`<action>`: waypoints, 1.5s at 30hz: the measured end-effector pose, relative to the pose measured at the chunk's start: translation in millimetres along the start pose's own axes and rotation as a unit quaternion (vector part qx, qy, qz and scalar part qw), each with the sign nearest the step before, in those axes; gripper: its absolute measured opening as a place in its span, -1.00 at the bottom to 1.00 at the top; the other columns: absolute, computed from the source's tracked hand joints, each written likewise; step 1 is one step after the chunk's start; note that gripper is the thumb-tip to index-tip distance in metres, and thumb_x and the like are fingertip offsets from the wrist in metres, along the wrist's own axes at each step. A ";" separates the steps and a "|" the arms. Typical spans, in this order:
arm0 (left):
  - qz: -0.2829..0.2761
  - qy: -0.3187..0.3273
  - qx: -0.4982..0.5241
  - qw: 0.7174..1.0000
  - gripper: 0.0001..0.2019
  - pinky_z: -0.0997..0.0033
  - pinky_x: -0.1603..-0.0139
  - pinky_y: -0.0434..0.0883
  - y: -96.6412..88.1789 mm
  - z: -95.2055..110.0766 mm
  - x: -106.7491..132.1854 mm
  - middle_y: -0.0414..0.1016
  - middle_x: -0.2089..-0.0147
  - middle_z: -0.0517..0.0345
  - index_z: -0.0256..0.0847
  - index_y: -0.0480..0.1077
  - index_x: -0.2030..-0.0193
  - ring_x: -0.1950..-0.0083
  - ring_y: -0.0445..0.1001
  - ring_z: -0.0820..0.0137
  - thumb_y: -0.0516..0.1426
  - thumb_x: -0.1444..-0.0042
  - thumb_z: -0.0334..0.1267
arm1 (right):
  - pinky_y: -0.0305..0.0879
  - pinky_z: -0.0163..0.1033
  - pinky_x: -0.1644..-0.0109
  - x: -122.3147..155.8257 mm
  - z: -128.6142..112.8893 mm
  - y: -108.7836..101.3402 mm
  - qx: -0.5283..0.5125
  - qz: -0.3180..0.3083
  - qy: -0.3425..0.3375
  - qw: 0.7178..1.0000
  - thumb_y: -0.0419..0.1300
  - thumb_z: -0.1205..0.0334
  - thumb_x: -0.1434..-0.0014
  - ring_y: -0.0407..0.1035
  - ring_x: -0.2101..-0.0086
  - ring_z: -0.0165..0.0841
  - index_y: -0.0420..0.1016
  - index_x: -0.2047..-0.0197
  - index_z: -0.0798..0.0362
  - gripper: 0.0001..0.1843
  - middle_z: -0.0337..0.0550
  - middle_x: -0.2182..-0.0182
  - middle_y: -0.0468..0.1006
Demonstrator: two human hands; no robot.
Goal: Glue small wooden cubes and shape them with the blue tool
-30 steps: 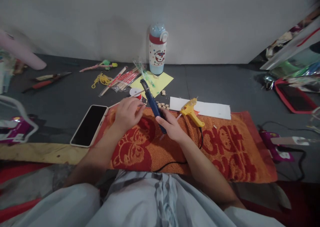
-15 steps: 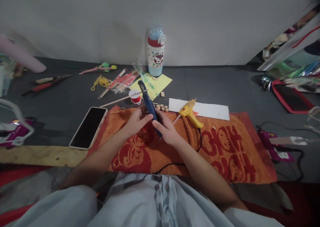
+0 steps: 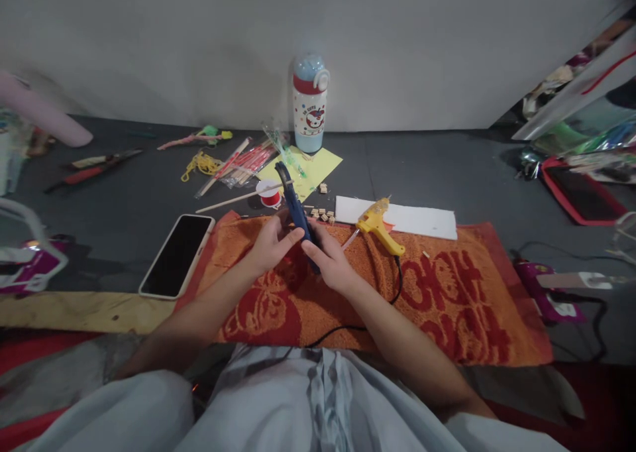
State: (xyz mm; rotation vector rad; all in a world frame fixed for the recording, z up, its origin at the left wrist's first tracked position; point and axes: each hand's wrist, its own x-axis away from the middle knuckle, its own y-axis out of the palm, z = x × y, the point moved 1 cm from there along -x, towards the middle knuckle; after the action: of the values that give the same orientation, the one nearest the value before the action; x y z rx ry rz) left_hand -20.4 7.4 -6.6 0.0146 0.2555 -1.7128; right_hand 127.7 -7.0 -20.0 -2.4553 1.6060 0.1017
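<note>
A blue hand tool [image 3: 295, 208] is held at the centre by both hands: its left side is grasped by the left hand [image 3: 271, 245], its right by the right hand [image 3: 335, 258], with the fingers closed narrowly round it. Its upper end, tilted toward eleven o'clock, is crossed by the tip of a thin stick [image 3: 226, 202]; whether the stick is gripped there cannot be told.

At twelve o'clock, small lettering on the bottle [image 3: 309, 107] seems to read "SO CUTE", above a cartoon face. Large red letters are shown on the orange towel [image 3: 348, 293] at four o'clock, but they cannot be read with certainty.

The far edge of the dark tabletop [image 3: 422, 160] is bounded by the wall [image 3: 422, 54]; a broad stretch of surface is left at two o'clock.

The way at three o'clock is obstructed by the yellow glue gun [image 3: 375, 223], rested partly on a white strip [image 3: 427, 220]. Small wooden bits [image 3: 322, 215] are scattered nearer. A red spool [image 3: 271, 198] is seen at ten o'clock, a phone [image 3: 177, 256] at eight.
</note>
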 end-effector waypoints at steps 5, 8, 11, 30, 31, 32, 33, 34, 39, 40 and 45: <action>0.037 -0.013 -0.110 0.993 -0.59 0.25 0.05 0.43 -3.0 0.3 1.3 0.52 0.11 0.00 -0.21 0.33 0.05 0.08 0.49 0.27 0.05 -0.16 0.08 | 0.26 -0.03 -0.19 -2.5 1.1 -0.7 0.007 0.012 0.023 1.000 -0.05 -0.25 -0.23 0.36 -0.05 -0.16 0.26 -0.19 0.09 -0.33 0.04 -0.08 0.47; 0.114 0.061 -0.295 0.947 -0.76 0.22 0.07 0.40 -12.0 6.6 3.5 0.47 0.22 0.03 -0.20 0.33 0.17 0.14 0.44 0.27 0.01 -0.20 -0.07 | 0.23 0.03 -0.19 -1.5 0.3 -5.8 0.068 0.015 0.021 0.997 -0.02 -0.20 -0.24 0.35 -0.05 -0.11 0.24 -0.20 0.13 -0.34 0.10 -0.07 0.46; 0.196 0.162 -0.391 0.885 -0.85 0.12 -0.07 0.33 -25.3 12.6 3.7 0.41 0.16 -0.04 -0.18 0.28 0.17 0.03 0.39 0.21 0.05 -0.16 -0.20 | 0.21 0.07 -0.21 -0.3 -3.1 -10.6 0.127 0.008 0.014 0.992 -0.01 -0.16 -0.24 0.31 -0.10 -0.06 0.19 -0.24 0.14 -0.33 0.16 -0.12 0.41; 0.213 0.159 -0.402 0.876 -0.80 0.46 0.16 0.38 -52.0 7.1 -5.2 0.56 0.29 0.16 -0.21 0.46 0.28 0.25 0.49 0.42 0.02 -0.08 -0.41 | 0.25 0.10 -0.17 0.1 -18.0 -18.1 0.158 -0.070 -0.028 0.985 0.07 -0.07 -0.22 0.33 -0.07 -0.06 0.13 -0.23 0.19 -0.35 0.23 -0.11 0.39; 0.209 0.159 -0.406 0.875 -0.80 0.47 0.17 0.38 -52.3 7.4 -4.8 0.56 0.30 0.16 -0.21 0.47 0.28 0.26 0.49 0.42 0.01 -0.09 -0.41 | 0.25 0.10 -0.17 0.0 -18.4 -18.8 0.156 -0.072 -0.028 0.985 0.07 -0.07 -0.22 0.32 -0.08 -0.06 0.13 -0.23 0.18 -0.34 0.23 -0.12 0.38; 0.206 0.161 -0.409 0.874 -0.80 0.48 0.18 0.38 -52.7 7.8 -4.5 0.57 0.30 0.16 -0.20 0.47 0.27 0.26 0.50 0.42 0.01 -0.09 -0.41 | 0.25 0.09 -0.17 -0.1 -18.9 -19.6 0.154 -0.074 -0.028 0.985 0.08 -0.07 -0.21 0.32 -0.08 -0.06 0.13 -0.23 0.19 -0.34 0.23 -0.12 0.38; 0.202 0.165 -0.412 0.873 -0.79 0.49 0.19 0.38 -53.0 8.1 -4.2 0.58 0.30 0.16 -0.20 0.48 0.26 0.27 0.50 0.43 0.01 -0.09 -0.41 | 0.25 0.09 -0.18 -0.2 -19.4 -20.4 0.151 -0.077 -0.029 0.985 0.09 -0.06 -0.21 0.32 -0.09 -0.06 0.13 -0.24 0.19 -0.33 0.23 -0.12 0.38; 0.198 0.170 -0.415 0.872 -0.78 0.50 0.19 0.39 -53.3 8.3 -4.0 0.58 0.30 0.17 -0.19 0.48 0.25 0.27 0.51 0.43 0.01 -0.10 -0.40 | 0.25 0.08 -0.18 -0.3 -19.9 -21.1 0.148 -0.078 -0.030 0.985 0.09 -0.06 -0.20 0.32 -0.09 -0.07 0.13 -0.24 0.20 -0.33 0.23 -0.12 0.38; 0.180 0.176 -0.426 0.869 -0.77 0.52 0.19 0.39 -54.4 8.0 -4.1 0.59 0.29 0.15 -0.21 0.48 0.22 0.25 0.53 0.43 0.00 -0.13 -0.39 | 0.25 0.05 -0.18 -0.7 -19.5 -23.2 0.140 -0.083 -0.030 0.986 0.09 -0.07 -0.20 0.33 -0.07 -0.07 0.14 -0.24 0.27 -0.30 0.24 -0.10 0.39; 0.179 0.172 -0.429 0.869 -0.77 0.51 0.18 0.39 -54.6 7.8 -4.2 0.59 0.28 0.15 -0.21 0.48 0.22 0.24 0.53 0.43 0.00 -0.13 -0.39 | 0.25 0.05 -0.19 -0.7 -18.6 -23.3 0.140 -0.085 -0.030 0.986 0.08 -0.07 -0.21 0.33 -0.08 -0.07 0.14 -0.24 0.28 -0.29 0.25 -0.11 0.39; 0.175 0.162 -0.440 0.866 -0.76 0.49 0.16 0.40 -55.3 7.6 -3.9 0.59 0.27 0.13 -0.21 0.47 0.22 0.22 0.53 0.41 -0.02 -0.11 -0.41 | 0.23 0.05 -0.21 -0.6 -14.0 -23.0 0.142 -0.091 -0.019 0.986 0.05 -0.10 -0.22 0.31 -0.11 -0.05 0.13 -0.25 0.29 -0.28 0.27 -0.14 0.37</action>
State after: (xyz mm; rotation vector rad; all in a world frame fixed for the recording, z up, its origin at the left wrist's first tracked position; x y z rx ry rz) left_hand -72.8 17.2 10.3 -0.3095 1.1973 -1.0983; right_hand 147.6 -0.5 -3.1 -2.3461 1.2746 -0.1006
